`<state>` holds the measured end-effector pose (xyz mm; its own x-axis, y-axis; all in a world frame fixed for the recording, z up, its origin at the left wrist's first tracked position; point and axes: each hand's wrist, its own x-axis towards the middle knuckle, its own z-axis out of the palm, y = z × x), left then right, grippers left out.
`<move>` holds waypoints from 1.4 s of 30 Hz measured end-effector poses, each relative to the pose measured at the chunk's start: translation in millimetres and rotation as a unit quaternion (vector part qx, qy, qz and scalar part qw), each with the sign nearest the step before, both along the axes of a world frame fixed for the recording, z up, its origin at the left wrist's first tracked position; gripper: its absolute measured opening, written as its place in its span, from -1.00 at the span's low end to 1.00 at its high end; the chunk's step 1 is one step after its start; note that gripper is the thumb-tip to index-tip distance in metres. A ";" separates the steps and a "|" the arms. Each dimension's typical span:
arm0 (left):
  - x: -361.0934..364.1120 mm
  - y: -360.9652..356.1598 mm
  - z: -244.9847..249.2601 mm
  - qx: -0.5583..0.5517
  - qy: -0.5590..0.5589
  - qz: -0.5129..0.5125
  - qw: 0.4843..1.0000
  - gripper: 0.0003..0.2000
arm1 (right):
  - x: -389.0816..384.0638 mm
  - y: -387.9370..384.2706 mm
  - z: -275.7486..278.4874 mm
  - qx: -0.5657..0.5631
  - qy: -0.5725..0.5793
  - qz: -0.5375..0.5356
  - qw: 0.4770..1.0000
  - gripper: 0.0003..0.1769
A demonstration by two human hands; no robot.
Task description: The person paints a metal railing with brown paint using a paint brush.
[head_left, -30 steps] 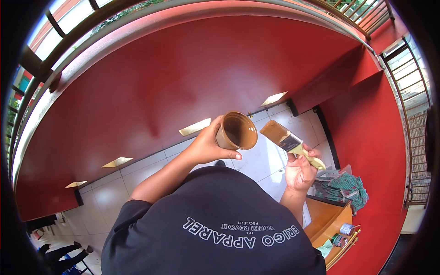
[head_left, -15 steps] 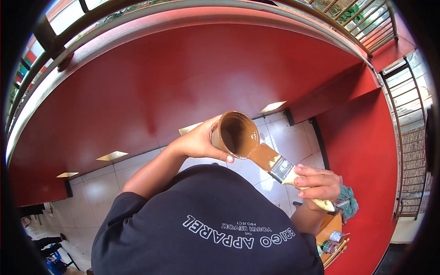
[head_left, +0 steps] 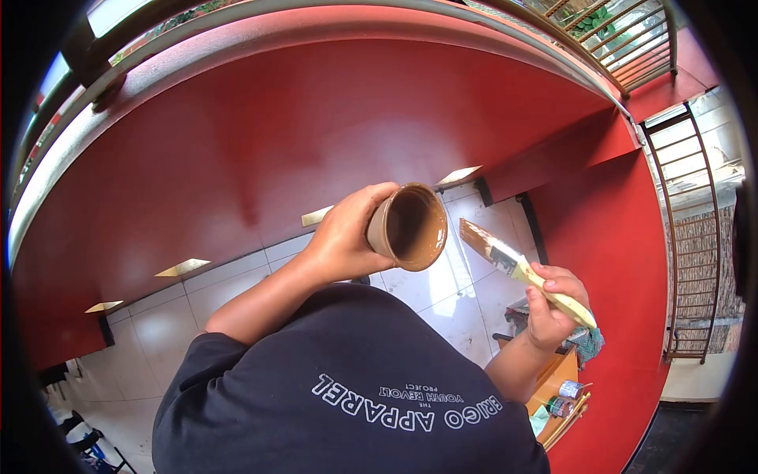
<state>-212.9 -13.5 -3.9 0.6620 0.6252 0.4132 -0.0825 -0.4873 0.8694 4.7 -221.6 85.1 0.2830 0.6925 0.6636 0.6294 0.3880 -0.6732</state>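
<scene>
My left hand (head_left: 351,233) is wrapped round a cup (head_left: 382,231) whose mouth tilts toward the right. Wet brown paint coats its inner wall, and its bottom is in shadow. My right hand (head_left: 557,304) grips the pale yellow handle of a flat paintbrush (head_left: 505,259). Brown paint covers the bristles, which point up and left, a short gap away from the cup's rim. The brush is turned so its narrow edge shows.
A glossy red wall (head_left: 316,118) curves in front of me above the white tiled floor (head_left: 442,316). At lower right, a wooden stand (head_left: 557,375) holds small containers (head_left: 560,406) and a green cloth (head_left: 588,345). Metal railings (head_left: 691,237) stand at right.
The brush has come away from the cup's rim to the right and turned from its broad face to its edge. The cup stays in my left hand.
</scene>
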 end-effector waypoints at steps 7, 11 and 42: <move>-15.6 -1.5 -2.4 0.136 0.023 0.075 0.988 -0.22 | -44.5 39.5 46.6 -0.110 -0.216 0.048 0.969 -0.77; -26.7 0.5 -6.1 0.169 0.043 0.096 0.980 -0.22 | -64.0 51.4 68.6 -0.176 -0.292 0.114 0.933 -0.80; -49.8 27.8 -25.7 0.227 0.057 0.178 0.956 -0.18 | -110.2 161.4 98.8 -0.339 -0.391 0.347 0.782 -0.81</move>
